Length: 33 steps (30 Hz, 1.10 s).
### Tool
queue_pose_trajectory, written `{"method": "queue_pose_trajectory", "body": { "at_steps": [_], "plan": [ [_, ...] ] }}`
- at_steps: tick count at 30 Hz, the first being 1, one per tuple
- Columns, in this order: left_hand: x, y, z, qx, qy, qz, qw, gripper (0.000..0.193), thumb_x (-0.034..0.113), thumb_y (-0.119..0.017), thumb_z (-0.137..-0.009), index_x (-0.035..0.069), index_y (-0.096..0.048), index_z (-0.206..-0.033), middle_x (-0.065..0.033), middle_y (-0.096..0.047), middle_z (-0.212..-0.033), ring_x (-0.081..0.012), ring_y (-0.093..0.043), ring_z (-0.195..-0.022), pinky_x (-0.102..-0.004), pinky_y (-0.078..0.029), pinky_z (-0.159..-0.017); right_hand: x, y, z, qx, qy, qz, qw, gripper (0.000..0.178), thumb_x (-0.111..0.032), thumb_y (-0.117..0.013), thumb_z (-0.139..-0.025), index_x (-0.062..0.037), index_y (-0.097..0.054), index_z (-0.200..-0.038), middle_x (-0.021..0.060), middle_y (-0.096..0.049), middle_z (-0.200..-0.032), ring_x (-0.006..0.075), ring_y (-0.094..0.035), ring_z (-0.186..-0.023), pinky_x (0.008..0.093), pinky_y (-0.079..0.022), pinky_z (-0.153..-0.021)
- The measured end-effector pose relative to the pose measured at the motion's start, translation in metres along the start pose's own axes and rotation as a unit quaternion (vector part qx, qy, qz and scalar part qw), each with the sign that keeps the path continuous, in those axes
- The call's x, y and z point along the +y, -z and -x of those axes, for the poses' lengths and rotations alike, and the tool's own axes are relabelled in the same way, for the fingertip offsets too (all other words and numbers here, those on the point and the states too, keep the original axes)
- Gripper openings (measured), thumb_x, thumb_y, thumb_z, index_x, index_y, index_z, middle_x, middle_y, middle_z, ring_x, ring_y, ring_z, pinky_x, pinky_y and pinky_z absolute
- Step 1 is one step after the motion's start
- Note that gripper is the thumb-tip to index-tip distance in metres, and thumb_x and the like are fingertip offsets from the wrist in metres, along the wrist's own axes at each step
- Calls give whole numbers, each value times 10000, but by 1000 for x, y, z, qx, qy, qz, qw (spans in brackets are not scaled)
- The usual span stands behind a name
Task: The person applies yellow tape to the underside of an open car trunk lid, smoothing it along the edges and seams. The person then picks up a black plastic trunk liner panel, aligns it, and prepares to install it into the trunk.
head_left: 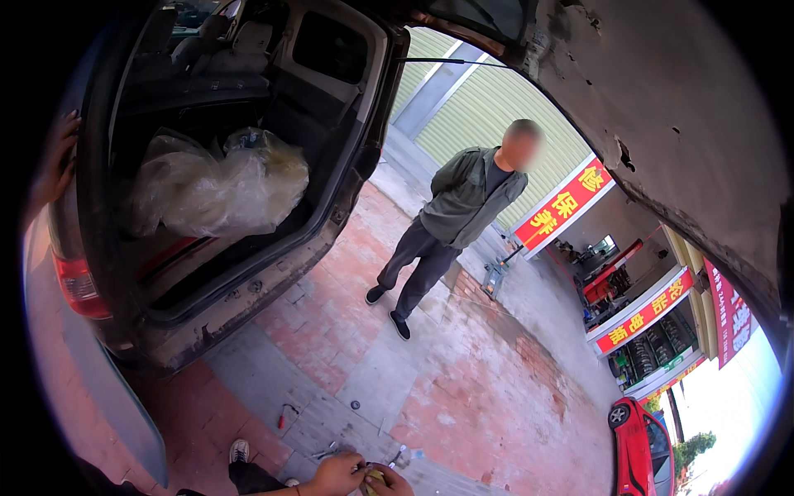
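At the lower edge my left hand (337, 473) and my right hand (392, 481) are close together, fingers curled in. A small yellowish thing (375, 478) shows in my right hand; its kind is unclear. The left fingers pinch a small piece beside it, too small to name. On the paving just beyond lie small metal parts (326, 451), a red-handled tool (286, 416) and a small dark round piece (356, 405). Another hand (59, 157), apparently someone else's, rests on the car's rear edge at the far left.
A dark car's open cargo area (223, 285) holds clear plastic sheeting (223, 186). Its raised tailgate (686, 91) hangs overhead at the right. A person in a green jacket (471, 198) stands on the paving. Behind are a shuttered front, an open workshop and a red car (641, 450).
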State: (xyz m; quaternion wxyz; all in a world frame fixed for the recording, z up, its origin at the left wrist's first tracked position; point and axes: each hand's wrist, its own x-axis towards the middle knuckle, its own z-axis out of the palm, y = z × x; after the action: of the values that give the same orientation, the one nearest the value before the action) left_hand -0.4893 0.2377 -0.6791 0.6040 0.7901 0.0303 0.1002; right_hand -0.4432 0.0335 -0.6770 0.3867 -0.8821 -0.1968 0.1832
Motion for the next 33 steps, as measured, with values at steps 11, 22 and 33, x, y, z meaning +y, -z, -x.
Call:
{"method": "queue_pose_trajectory", "body": {
  "at_steps": [11,22,33],
  "plan": [
    [-19,112,-51,46,10,105,993,123,88,-684,-904,24,-604,-973,-174,-642,-878,-372,-654,-751,-420,-516,-644,-192,-5,-98,-143,-207,77,965,639,-376,-785,-881,-36,-561,-1372,206,-736,-973,271,-741,-870,365,-558,-756],
    [-69,110,-167,-19,140,286,948,100,66,-672,-950,-3,-600,-941,-59,-622,-626,-112,-605,-503,-297,-481,-482,-49,32,-134,-81,-71,60,992,307,-335,-591,-1025,-112,-692,-1210,87,-720,-1122,232,-699,-1033,362,-552,-884],
    [-58,104,-389,-62,-87,164,981,333,155,-725,-940,37,-581,-1216,-64,-647,-808,-158,-595,-618,-307,-509,-564,-75,108,-282,209,-168,-16,963,223,-238,-767,-928,-32,-762,-1013,89,-750,-854,148,-679,-819,351,-577,-751]
  ]
}}
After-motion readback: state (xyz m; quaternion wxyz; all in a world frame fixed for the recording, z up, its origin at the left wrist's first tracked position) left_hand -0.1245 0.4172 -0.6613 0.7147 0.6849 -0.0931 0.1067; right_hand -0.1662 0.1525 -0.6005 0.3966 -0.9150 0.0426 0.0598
